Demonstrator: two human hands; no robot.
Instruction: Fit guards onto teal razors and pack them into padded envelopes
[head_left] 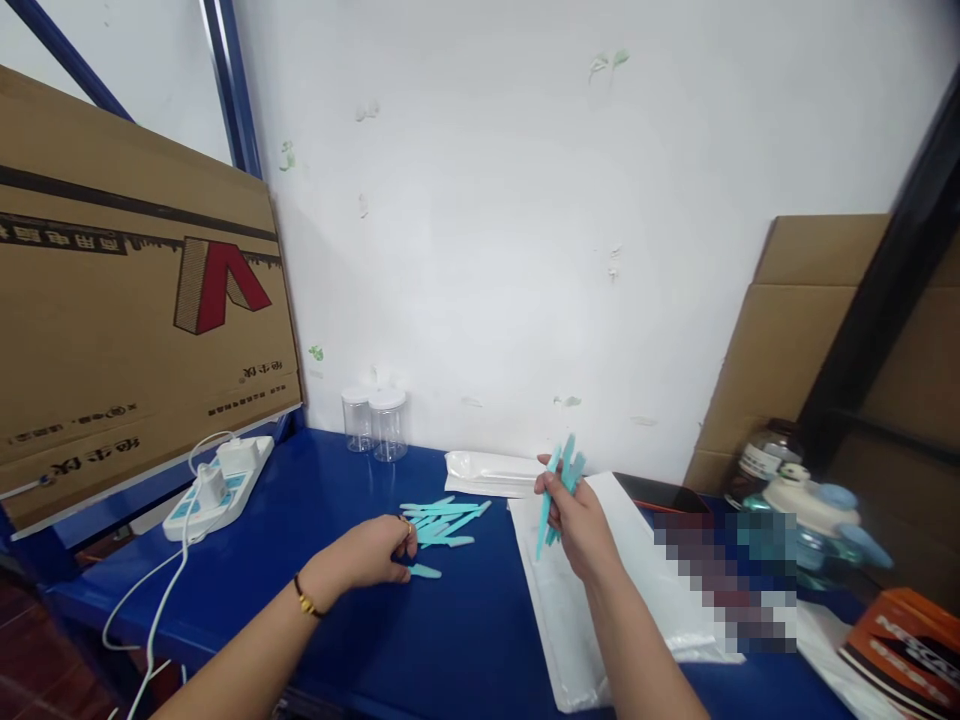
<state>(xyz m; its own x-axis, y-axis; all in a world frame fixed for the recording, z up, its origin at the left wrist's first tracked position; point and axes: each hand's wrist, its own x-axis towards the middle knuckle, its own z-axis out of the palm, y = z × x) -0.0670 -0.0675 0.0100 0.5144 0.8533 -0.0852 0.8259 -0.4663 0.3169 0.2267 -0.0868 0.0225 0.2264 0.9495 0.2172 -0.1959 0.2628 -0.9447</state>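
Several slim turquoise eyebrow razors (pixel 442 522) lie in a loose pile on the blue tabletop (pixel 450 640). At the pile's left edge is my left hand (pixel 375 552), its fingers curled and thumb low. Its fingertips close on the end of a single eyebrow razor (pixel 426 571) at the near side of the pile. Raised over a white plastic mailer bag (pixel 555 640), my right hand (pixel 571 510) grips a small bunch of the same eyebrow razors (pixel 551 500), pointing up and down between thumb and fingers.
Two clear jars (pixel 388 428) with white lids stand by the wall. A white packet (pixel 487 472) lies behind the pile. On the left are a power strip (pixel 225 490) with cables and a large cardboard box (pixel 135 300). At right sit a dark bottle (pixel 765 462), a teal-and-cream object (pixel 814 520) and an orange package (pixel 907 640).
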